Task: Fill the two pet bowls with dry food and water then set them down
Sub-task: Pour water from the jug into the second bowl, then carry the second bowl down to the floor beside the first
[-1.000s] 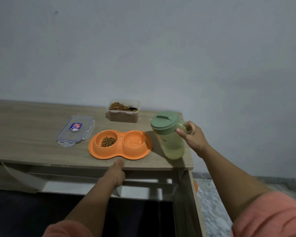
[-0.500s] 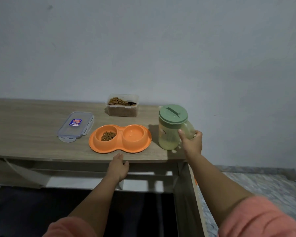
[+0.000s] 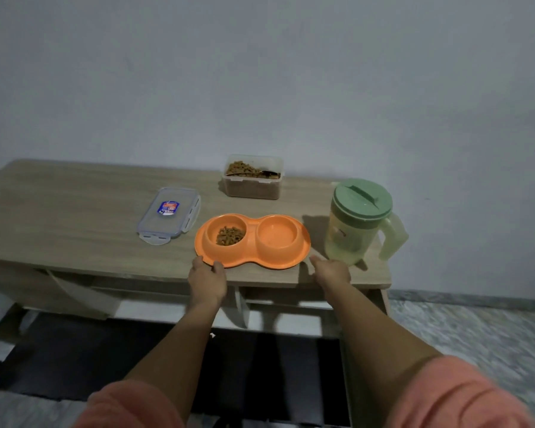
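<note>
An orange double pet bowl [image 3: 252, 260] sits near the front edge of the wooden table [image 3: 74, 223]. Its left cup holds brown dry food [image 3: 230, 235]; its right cup [image 3: 277, 234] looks wet and shallow. My left hand [image 3: 207, 279] touches the bowl's front left rim with fingers and thumb around the edge. My right hand [image 3: 332, 270] hovers just right of the bowl's front right corner, a finger pointing toward it, holding nothing. The green-lidded water pitcher [image 3: 357, 223] stands upright at the table's right end, free of my hand.
A clear food container [image 3: 253, 177] with kibble and a spoon stands at the back. Its lid [image 3: 169, 215] lies flat left of the bowl. The table's right edge is close to the pitcher. A wall rises behind; dark floor lies below.
My right hand set the pitcher down, let go of its handle and moved left toward the bowl. My left hand rose from the table edge to the bowl's rim.
</note>
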{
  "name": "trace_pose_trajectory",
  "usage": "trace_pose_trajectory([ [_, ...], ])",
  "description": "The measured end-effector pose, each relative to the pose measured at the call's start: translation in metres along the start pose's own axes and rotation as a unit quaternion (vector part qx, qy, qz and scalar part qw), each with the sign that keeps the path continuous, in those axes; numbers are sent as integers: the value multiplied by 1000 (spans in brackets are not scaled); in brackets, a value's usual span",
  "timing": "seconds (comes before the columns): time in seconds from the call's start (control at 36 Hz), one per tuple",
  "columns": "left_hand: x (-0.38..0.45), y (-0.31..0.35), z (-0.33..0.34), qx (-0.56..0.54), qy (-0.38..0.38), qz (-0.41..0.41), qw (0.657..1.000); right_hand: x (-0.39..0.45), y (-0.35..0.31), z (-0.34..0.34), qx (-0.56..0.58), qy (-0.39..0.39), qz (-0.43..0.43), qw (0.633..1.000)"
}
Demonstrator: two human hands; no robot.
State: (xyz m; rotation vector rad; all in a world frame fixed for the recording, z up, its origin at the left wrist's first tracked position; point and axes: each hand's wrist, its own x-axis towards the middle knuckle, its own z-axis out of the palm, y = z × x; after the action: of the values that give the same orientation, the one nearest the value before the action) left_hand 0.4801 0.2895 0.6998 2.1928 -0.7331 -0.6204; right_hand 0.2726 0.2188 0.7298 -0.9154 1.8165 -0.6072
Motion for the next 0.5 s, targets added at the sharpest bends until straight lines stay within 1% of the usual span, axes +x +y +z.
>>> trace_pose_trajectory([
  [0.14,34,1,-14,36,-7,-9,999,3,-20,27,-4,22,4,1000],
  [0.22,55,2,-19,61,-24,-13,998,4,-34,41,5,36,23,999],
  [0.28,66,5,-20,73,-35,-17,997,4,-41,47,-12,41,35,998],
  [0.39,92,8,-19,102,-67,0,993,5,-49,59,-45,67,58,995],
  [0.5,111,10,-18,160,-97,13,982,3,-52,68,-35,96,77,992],
])
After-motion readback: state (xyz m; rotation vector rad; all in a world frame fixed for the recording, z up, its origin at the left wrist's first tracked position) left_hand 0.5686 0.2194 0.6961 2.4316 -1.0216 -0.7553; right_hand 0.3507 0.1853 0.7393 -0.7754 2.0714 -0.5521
